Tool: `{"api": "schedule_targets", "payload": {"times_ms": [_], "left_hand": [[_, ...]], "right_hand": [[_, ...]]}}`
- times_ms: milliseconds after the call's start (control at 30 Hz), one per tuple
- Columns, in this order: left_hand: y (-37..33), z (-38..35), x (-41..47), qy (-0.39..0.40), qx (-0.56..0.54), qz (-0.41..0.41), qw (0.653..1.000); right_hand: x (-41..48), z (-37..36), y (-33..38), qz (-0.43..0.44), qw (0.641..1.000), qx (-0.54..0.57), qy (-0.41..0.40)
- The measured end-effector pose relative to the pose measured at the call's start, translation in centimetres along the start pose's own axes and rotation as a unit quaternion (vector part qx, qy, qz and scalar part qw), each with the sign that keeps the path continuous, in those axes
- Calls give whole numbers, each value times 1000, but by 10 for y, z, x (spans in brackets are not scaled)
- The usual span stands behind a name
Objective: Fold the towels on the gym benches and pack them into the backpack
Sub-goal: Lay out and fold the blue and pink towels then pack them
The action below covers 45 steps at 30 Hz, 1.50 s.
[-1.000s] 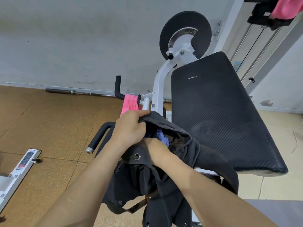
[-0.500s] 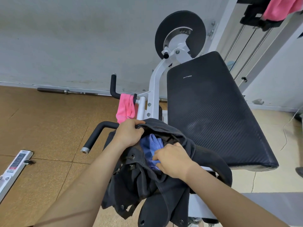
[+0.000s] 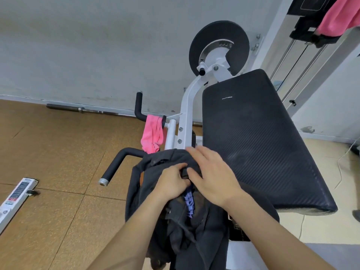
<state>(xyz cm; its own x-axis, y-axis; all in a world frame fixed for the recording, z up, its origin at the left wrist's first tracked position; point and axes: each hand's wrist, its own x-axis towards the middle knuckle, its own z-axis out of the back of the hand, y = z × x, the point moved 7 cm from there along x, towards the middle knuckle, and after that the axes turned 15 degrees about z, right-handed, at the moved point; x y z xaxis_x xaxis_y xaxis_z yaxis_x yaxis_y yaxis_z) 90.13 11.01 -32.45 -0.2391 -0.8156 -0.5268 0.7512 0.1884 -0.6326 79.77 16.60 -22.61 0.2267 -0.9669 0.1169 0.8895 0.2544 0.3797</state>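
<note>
A dark grey backpack (image 3: 187, 230) slumps over the near end of the gym bench frame. A folded blue towel (image 3: 189, 201) shows as a narrow strip in the backpack's opening. My left hand (image 3: 172, 182) pinches the backpack's top edge just above the towel. My right hand (image 3: 212, 178) lies flat on the backpack's top flap with its fingers spread, holding nothing. A pink towel (image 3: 153, 134) hangs over a handlebar behind the backpack. Another pink towel (image 3: 340, 16) hangs on a machine at the top right.
The black padded bench (image 3: 259, 141) slopes away on the right, with a black weight plate (image 3: 219, 46) above it. A padded handle (image 3: 120, 164) sticks out to the left. A barbell (image 3: 78, 109) lies along the wall and a white frame part (image 3: 15, 199) lies on the brown floor.
My right hand has come out of the backpack's opening and now lies flat on the flap. The flap has come over the blue towel, so less of it shows.
</note>
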Motion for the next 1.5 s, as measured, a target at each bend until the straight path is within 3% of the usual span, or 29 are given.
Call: {"api": "schedule_targets", "payload": {"times_ms": [100, 167, 200, 267, 333, 400, 433, 500, 567, 633, 667, 733, 800, 833, 933, 1033, 1100, 1200, 1300, 1367, 1433, 1500], "left_hand": [[11, 2, -6, 120, -103, 24, 987], [20, 12, -15, 162, -208, 29, 964], [31, 23, -17, 131, -280, 37, 950], [77, 50, -19, -26, -415, 100, 904], [139, 61, -18, -188, -387, 184, 884], [190, 37, -9, -166, -245, 269, 917], [217, 15, -5, -136, -218, 319, 912], [251, -22, -22, -91, -278, 417, 861], [259, -65, -48, 10, -397, 500, 770], [252, -107, -51, 123, -549, 491, 665], [242, -115, -48, 141, -611, 457, 631], [233, -113, -40, 107, -678, 412, 600], [238, -99, -36, 21, -684, 407, 605], [243, -87, -34, -29, -672, 391, 628], [239, -32, -41, -172, -565, 306, 746], [185, 7, -59, -220, -367, 202, 881], [145, 19, -71, -257, -252, 127, 925], [97, 31, -93, -311, -171, 0, 935], [63, 63, -117, -373, -198, -99, 901], [59, 91, -126, -413, -263, -109, 865], [71, 117, -122, -441, -329, -100, 829], [93, 134, -113, -470, -362, -69, 802]], "right_hand": [[-4, -56, -28, -67, 973, -40, 217], [-12, -73, -42, -116, 950, -22, 288], [-11, -74, -44, -126, 946, -13, 300], [-4, -77, -41, -144, 936, 2, 321], [6, -87, -38, -172, 917, -2, 360], [14, -100, -39, -206, 903, -19, 376], [17, -107, -41, -222, 899, -24, 378], [20, -119, -48, -244, 893, -35, 376], [22, -126, -54, -254, 892, -42, 371], [27, -127, -57, -237, 897, -55, 369], [30, -129, -59, -217, 903, -62, 365], [36, -129, -57, -161, 914, -92, 362], [37, -124, -51, -119, 916, -134, 358], [38, -120, -49, -111, 916, -148, 356], [47, -105, -45, -87, 926, -130, 343], [48, -91, -40, -130, 925, -15, 355], [44, -85, -31, -146, 925, 82, 341], [34, -69, -34, -144, 929, 118, 321], [20, -52, -45, -180, 919, 247, 249], [16, -48, -54, -192, 914, 324, 150], [15, -45, -56, -198, 929, 308, 54], [17, -49, -47, -188, 950, 248, 15]]}}
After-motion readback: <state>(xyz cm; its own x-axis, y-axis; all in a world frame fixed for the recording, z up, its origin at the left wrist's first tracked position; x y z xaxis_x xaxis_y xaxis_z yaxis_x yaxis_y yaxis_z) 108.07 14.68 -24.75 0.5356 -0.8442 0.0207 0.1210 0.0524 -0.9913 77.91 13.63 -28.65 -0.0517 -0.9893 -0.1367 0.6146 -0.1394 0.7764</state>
